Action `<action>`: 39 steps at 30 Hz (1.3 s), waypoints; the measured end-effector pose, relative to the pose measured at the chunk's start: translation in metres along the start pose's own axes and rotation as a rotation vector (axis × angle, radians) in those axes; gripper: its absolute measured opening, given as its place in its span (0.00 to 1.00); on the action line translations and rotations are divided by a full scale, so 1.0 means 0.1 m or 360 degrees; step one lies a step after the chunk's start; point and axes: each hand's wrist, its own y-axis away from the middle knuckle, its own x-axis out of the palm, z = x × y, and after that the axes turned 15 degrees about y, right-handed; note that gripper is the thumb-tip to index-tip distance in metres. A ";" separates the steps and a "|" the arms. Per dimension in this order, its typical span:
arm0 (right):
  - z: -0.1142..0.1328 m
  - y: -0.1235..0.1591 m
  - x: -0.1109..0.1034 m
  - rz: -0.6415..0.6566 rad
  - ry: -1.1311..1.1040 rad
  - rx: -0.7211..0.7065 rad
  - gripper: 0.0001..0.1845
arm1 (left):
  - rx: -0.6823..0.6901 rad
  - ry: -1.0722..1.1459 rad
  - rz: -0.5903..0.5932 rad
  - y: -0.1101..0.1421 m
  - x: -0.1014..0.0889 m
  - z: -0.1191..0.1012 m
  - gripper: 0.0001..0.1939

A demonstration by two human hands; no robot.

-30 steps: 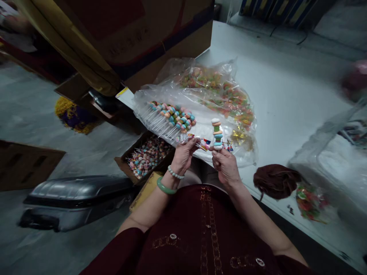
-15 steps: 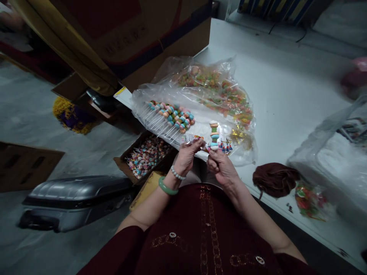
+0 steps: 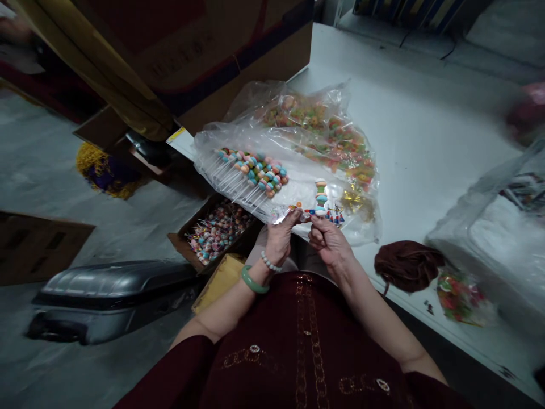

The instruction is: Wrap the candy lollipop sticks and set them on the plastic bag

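Observation:
My right hand (image 3: 331, 241) is closed in a pinch at the base of an upright candy skewer (image 3: 321, 196), stacked with white, orange, green and blue pieces. Just beside it, my left hand (image 3: 280, 241) pinches a clear printed wrapper (image 3: 279, 214); the fingertips of both hands nearly meet, and part of the wrapper is hidden by them. Beyond the left hand, several finished candy skewers (image 3: 255, 170) lie in a row on a clear plastic sheet (image 3: 298, 196). Small red and blue pieces (image 3: 335, 217) and gold twist ties (image 3: 354, 197) lie near the right hand.
Bagged gummy candies (image 3: 315, 119) spread behind the skewers on the white table (image 3: 421, 130). Below the table's left edge stands a carton (image 3: 181, 245) of wrapped candies. A large cardboard box (image 3: 255, 62), a grey suitcase (image 3: 114, 289) and a brown cloth (image 3: 406, 266) surround the work spot.
My left hand has moved right and up against the right hand, bringing the wrapper to the skewer's base. The skewer dipped slightly and stays in my right hand.

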 end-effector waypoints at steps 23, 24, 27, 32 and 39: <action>-0.06 0.45 -0.47 -0.0660 0.1436 -0.0789 0.15 | -0.0959 0.0452 -0.0434 -0.37 -0.14 -0.28 0.09; -0.08 0.49 -0.46 -0.0678 0.1599 -0.0831 0.16 | -0.0965 0.0456 -0.0425 -0.37 -0.15 -0.28 0.09; -0.15 0.54 -0.40 -0.0667 0.1932 -0.1014 0.15 | -0.0953 0.0464 -0.0416 -0.37 -0.17 -0.25 0.08; -0.25 0.50 -0.36 -0.0695 0.2260 -0.1240 0.14 | -0.0964 0.0440 -0.0405 -0.35 -0.14 -0.25 0.07; -0.30 0.48 -0.41 -0.0885 0.2589 -0.1312 0.15 | -0.0923 0.0499 -0.0407 -0.34 -0.12 -0.32 0.07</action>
